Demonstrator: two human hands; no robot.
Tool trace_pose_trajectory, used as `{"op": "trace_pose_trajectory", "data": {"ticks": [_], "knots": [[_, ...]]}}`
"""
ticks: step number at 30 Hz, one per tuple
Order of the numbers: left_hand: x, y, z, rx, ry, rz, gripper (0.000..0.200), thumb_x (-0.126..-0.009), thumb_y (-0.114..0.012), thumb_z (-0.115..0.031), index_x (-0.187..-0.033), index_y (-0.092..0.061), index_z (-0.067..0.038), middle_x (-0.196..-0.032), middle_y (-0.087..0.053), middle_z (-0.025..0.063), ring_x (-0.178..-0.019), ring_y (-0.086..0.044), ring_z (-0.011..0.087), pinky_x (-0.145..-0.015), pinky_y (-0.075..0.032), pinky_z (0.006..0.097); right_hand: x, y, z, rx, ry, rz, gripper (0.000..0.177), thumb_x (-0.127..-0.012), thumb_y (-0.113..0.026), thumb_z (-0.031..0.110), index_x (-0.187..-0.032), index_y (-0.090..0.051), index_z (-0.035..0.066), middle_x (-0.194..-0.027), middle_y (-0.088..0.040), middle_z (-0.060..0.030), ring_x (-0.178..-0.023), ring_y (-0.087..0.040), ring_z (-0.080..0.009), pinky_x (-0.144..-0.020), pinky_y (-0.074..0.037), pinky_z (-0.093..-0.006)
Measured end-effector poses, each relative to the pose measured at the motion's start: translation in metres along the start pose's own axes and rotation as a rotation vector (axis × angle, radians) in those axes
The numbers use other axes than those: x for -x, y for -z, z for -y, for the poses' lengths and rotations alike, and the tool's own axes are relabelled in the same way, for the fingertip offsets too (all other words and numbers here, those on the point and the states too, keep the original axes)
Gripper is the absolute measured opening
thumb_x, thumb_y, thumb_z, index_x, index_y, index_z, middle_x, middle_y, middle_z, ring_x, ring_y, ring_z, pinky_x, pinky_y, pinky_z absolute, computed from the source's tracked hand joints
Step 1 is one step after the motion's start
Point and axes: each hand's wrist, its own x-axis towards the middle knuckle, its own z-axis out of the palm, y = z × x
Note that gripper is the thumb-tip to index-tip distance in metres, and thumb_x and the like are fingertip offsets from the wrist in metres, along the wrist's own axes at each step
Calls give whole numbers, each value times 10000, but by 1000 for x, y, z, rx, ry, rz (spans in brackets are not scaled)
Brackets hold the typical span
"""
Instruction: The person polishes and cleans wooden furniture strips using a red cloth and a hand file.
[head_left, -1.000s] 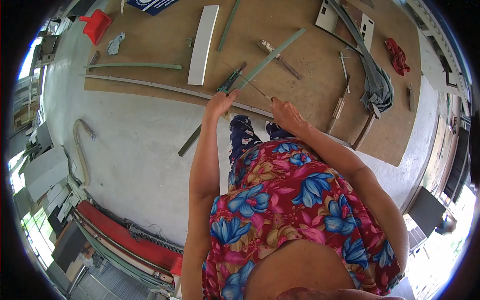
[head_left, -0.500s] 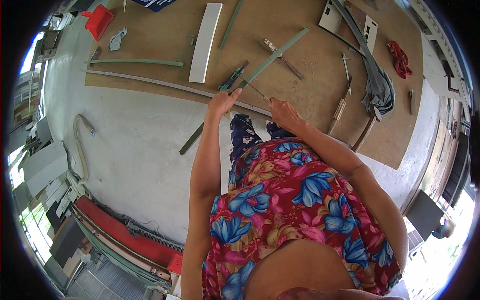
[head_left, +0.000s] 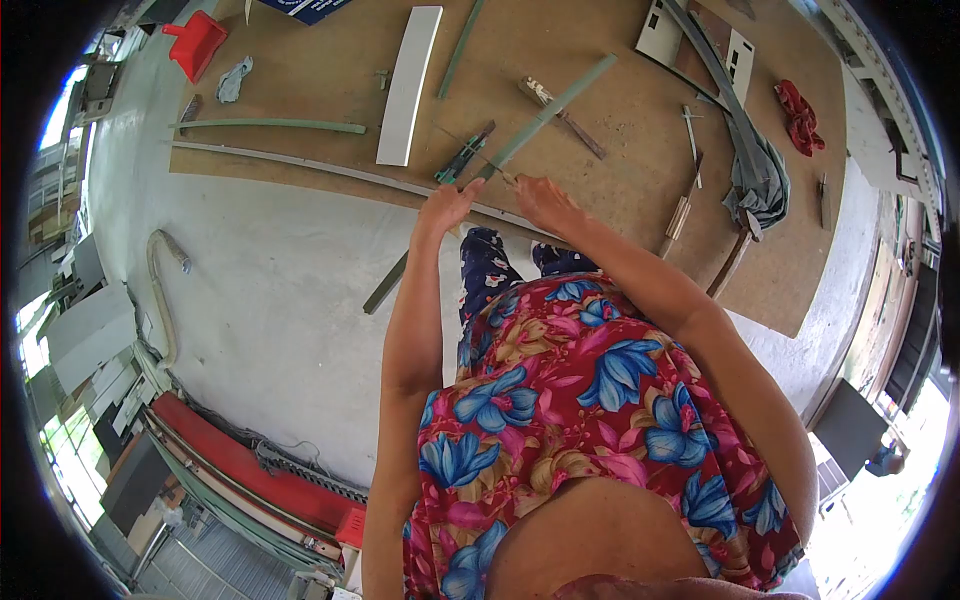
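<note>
At the near edge of the worktop (head_left: 330,110), I have both hands working low, close in front of the person's dark patterned trousers (head_left: 485,262). That edge runs just beyond the knees, with a long pale strip (head_left: 300,168) lying along it. To the left of the left forearm I see room to move over the pale floor (head_left: 270,290), where a hose (head_left: 158,290) lies well apart from the arm.

My left hand (head_left: 447,206) is closed on the green strip (head_left: 555,108), near the board's edge. My right hand (head_left: 547,204) is closed around the near end of a thin tool (head_left: 508,178); its fingers are too small in view for me to tell the exact grip. The two hands are apart, with a short gap between them.

The green strip slants across the near edge: its far end points away and to the right, over the board, and its near end sticks out past the edge, left of the left forearm. The thin tool crosses it, its long axis pointing away and to the left.

Just left of the green strip I see a green-and-dark tool (head_left: 462,160); a worn-handled tool (head_left: 568,120) lies on its right. Farther left is a white panel (head_left: 408,90), and well to the right, a red cloth (head_left: 800,120).
</note>
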Motion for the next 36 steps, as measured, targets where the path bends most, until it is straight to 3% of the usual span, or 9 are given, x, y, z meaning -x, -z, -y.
{"op": "trace_pose_trajectory", "data": {"ticks": [5,8,14,17,20,23,26,35,36], "knots": [[-12,-13,11,-25,-17,20,899,-808,-360,-707,-939,-604,149,-972,-566,372,-1009,-552,456,-861,-437,475,68,-1,-34,-22,-68,-29,203,-879,-437,155,-954,-513,-18,-841,-588,-304,-822,-579,-479,-705,-462,-531],[-32,-38,34,27,-73,-151,741,-775,-450,-714,-508,-499,-24,-494,-507,121,-454,-517,246,-494,-424,380,83,0,-44,3,-91,38,218,-886,-417,163,-950,-512,-23,-850,-586,-307,-827,-578,-480,-713,-458,-536],[-20,-30,18,4,-41,-139,726,-777,-462,-701,-527,-507,-21,-491,-501,115,-454,-509,235,-490,-414,360,8,-10,-25,6,-2,16,225,-838,-441,130,-955,-559,-21,-903,-597,-302,-880,-593,-448,-747,-474,-507],[0,-11,2,20,12,19,855,-819,-359,-696,-823,-629,115,-835,-603,340,-909,-593,447,-812,-447,486,2,-4,-7,-51,-76,18,214,-860,-453,141,-930,-555,-34,-889,-584,-317,-875,-577,-462,-744,-454,-524],[5,-1,4,26,-36,27,863,-815,-353,-705,-814,-631,113,-829,-603,339,-907,-593,448,-813,-451,482,31,-29,-52,54,85,47,233,-867,-450,157,-947,-550,-38,-928,-584,-317,-901,-572,-466,-767,-448,-530],[-7,-10,14,4,-25,-5,865,-812,-349,-710,-797,-636,106,-832,-609,327,-906,-594,446,-816,-450,483,75,6,-28,-59,-105,18,219,-861,-449,141,-941,-547,-37,-931,-584,-315,-894,-578,-459,-755,-456,-523],[-29,-35,30,8,-75,-188,738,-775,-456,-707,-532,-538,-15,-526,-545,137,-505,-560,254,-519,-444,374,28,-17,-45,58,93,61,218,-862,-434,131,-954,-542,-35,-933,-580,-320,-895,-579,-460,-752,-458,-521],[-26,-18,32,-20,-76,-179,753,-778,-441,-711,-524,-529,-7,-531,-548,141,-517,-565,263,-540,-443,392,63,-1,-30,-49,-130,49,266,-876,-414,174,-959,-535,-48,-921,-572,-331,-879,-578,-461,-754,-448,-527],[-20,-14,26,2,-51,-113,761,-789,-421,-705,-620,-571,21,-648,-573,194,-660,-574,319,-637,-444,421,61,-2,-35,-55,-79,38,274,-879,-417,185,-956,-538,-49,-920,-573,-331,-881,-577,-462,-754,-447,-527]]}}
